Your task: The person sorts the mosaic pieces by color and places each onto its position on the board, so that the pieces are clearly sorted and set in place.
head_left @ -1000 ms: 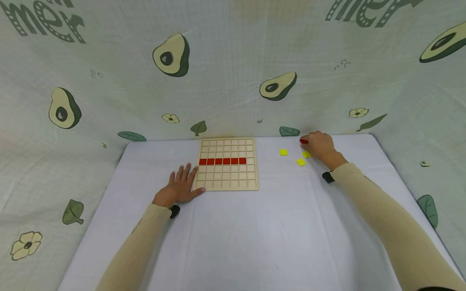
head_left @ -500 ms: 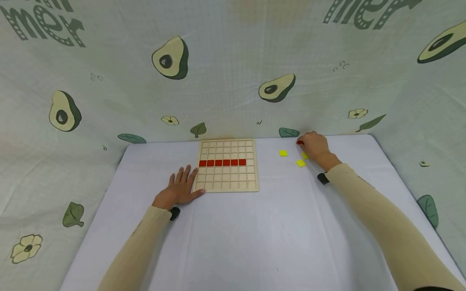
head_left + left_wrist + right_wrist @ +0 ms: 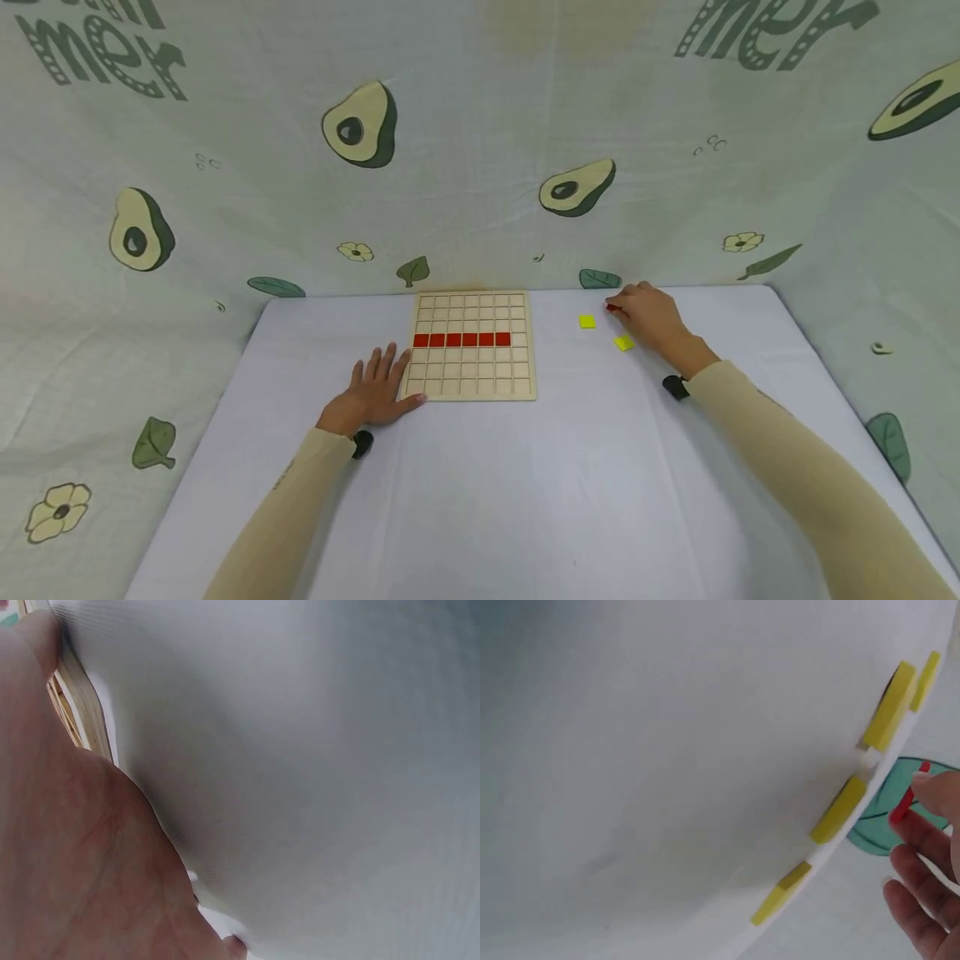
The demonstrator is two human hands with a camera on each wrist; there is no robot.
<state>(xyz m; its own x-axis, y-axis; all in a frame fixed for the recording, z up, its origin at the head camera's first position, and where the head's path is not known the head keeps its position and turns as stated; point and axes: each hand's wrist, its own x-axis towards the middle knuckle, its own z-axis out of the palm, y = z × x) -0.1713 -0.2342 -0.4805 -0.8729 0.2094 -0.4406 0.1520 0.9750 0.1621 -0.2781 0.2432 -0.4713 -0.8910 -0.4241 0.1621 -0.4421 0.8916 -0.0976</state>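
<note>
To the right of the wooden grid board (image 3: 470,371), the person's right hand (image 3: 651,317) is pinching a red tile (image 3: 909,801) between thumb and index finger, while the other fingers are bending loosely and gripping nothing. The tile is showing nearly edge-on in the right wrist view; whether it is touching the white tabletop (image 3: 480,500) is not coming through clearly. At the board's left edge, the left hand (image 3: 372,396) is lying with its fingers spread wide, holding no tile; its thumb is reaching the near left corner and appears to be steadying the board.

On the board, a row of red tiles (image 3: 469,340) is running across from the left side, leaving an open cell (image 3: 519,340) at its right end. Also to the right of the board, yellow tiles are lying on the tabletop, one (image 3: 587,322) nearer to it and another (image 3: 624,342) farther off, with the right wrist view showing more.

The step in hand seems to be bringing the pinched tile over to the board. The next move is probably calling for a leftward reach, keeping the pinch firm, turning the tile flat and squaring it over that open cell before letting go.
</note>
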